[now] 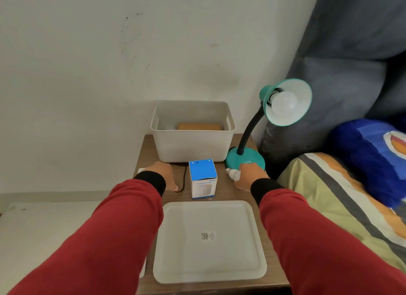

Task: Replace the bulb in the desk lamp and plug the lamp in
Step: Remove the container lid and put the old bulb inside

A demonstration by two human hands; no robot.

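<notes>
A teal desk lamp stands at the table's back right, its base (238, 160) on the wood and its shade (302, 101) tilted toward me. A white bulb (284, 102) sits screwed into the shade. My right hand (251, 177) lies just in front of the lamp base, closed around a second white bulb (234, 175) whose metal screw end points left. My left hand (161, 174) rests palm down on the table's left side, partly covering a small white object (141, 169). A black cord (184, 176) runs from under the bin to my left thumb; whether I grip it is unclear.
A white plastic bin (193, 145) with a brown box inside stands at the back of the wooden table (148, 149). A blue-and-white humidifier box (203, 178) stands between my hands. A white tray-like lid (208, 261) fills the front. A bed with a striped blanket (329, 189) adjoins on the right.
</notes>
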